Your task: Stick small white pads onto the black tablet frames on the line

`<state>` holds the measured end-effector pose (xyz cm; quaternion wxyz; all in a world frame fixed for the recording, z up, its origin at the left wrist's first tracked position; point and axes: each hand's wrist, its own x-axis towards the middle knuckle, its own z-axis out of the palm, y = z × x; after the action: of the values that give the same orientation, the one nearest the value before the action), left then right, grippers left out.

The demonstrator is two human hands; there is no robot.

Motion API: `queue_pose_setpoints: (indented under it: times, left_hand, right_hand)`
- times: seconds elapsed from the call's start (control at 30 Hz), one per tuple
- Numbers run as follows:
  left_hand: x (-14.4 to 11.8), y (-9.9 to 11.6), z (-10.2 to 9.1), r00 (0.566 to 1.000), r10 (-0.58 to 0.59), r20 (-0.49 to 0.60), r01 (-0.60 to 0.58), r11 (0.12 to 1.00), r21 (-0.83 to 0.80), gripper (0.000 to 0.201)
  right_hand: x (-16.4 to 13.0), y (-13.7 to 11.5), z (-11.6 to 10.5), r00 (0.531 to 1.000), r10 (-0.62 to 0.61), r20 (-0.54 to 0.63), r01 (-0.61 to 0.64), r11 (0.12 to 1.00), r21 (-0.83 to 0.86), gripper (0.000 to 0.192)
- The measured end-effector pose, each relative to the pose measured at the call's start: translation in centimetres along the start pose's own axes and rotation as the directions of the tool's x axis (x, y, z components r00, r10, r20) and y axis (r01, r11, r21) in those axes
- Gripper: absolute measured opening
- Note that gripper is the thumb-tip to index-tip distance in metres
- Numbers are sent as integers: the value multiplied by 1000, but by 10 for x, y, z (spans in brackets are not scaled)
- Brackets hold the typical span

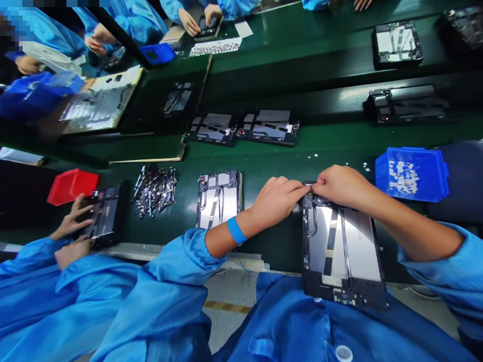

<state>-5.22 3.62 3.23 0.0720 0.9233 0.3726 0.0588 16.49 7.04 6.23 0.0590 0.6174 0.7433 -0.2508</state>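
Left hand [277, 201] and right hand [341, 185] pinching together at the top edge of an open tablet chassis [341, 251], blue parts bin [413, 173] just beside, second chassis [219, 198] left, co-worker's hands [71, 226] on another unit

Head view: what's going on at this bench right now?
A person in a blue smock has both hands, left hand and right hand, pinched together at the top edge of an open tablet chassis on the green bench. A blue bin of small white pieces sits to the right. A co-worker's hands handle another unit.
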Motion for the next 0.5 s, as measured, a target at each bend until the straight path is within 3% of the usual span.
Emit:
queue_pose_setpoints:
  times: [0.17, 0.27, 0.4, 0.5]
  left_hand:
    - [3, 3, -2, 999, 31, 14, -32, 997, 72, 37]
    - [2, 6, -4, 996, 84, 33, -88, 989, 123, 38]
    - [3, 3, -8, 995, 74, 72, -79, 994, 81, 41]
    - [5, -5, -9, 995, 25, 98, -23, 999, -25, 46]
  right_hand:
    - [-3, 7, 3, 997, -67, -35, 67, 998, 7, 29]
    - [-14, 19, 14, 972, -178, -156, 190, 980, 63, 27]
    - [-32, 39, 35, 831, -442, -338, 450, 891, -59, 34]
    - [-41, 47, 42, 744, -608, -278, 539, 792, -288, 43]
